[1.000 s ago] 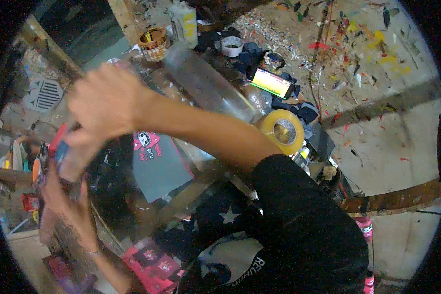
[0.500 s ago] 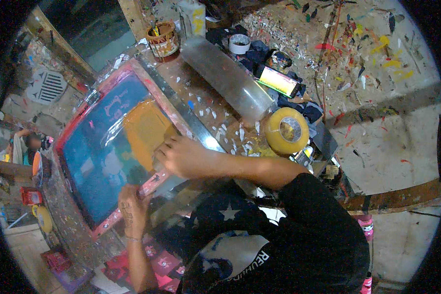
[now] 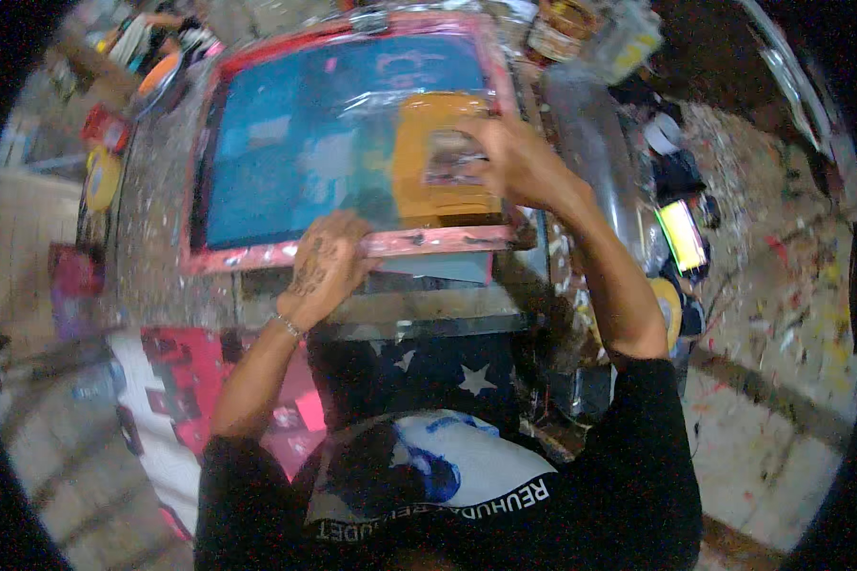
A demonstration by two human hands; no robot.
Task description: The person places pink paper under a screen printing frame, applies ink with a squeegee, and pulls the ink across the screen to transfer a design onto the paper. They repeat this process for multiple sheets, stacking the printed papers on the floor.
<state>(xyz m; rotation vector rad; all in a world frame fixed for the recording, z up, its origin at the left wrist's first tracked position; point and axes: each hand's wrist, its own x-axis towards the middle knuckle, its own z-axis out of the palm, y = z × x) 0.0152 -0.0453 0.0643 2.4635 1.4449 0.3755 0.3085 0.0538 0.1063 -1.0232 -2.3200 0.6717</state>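
Note:
A printing screen with a paint-stained red frame (image 3: 257, 255) lies flat on the worktable, its blue mesh (image 3: 286, 162) facing up. An orange patch (image 3: 419, 190) covers the mesh's right part. My left hand (image 3: 326, 262) presses on the frame's near edge, fingers spread. My right hand (image 3: 509, 157) rests on the orange patch, fingers bent on a small pale printed piece (image 3: 448, 157). Under the frame's near edge a grey-blue sheet (image 3: 448, 268) shows.
A paint tin (image 3: 562, 29) and a pale bottle (image 3: 628, 43) stand beyond the screen at the right. A lit phone (image 3: 681, 233) and a yellow tape roll (image 3: 671, 305) lie on the right. Pink printed sheets (image 3: 176, 371) hang at the lower left. The floor is paint-spattered.
The view has swung so the screen now sits ahead of me. My right hand moved onto the orange patch and my left hand onto the frame's near edge.

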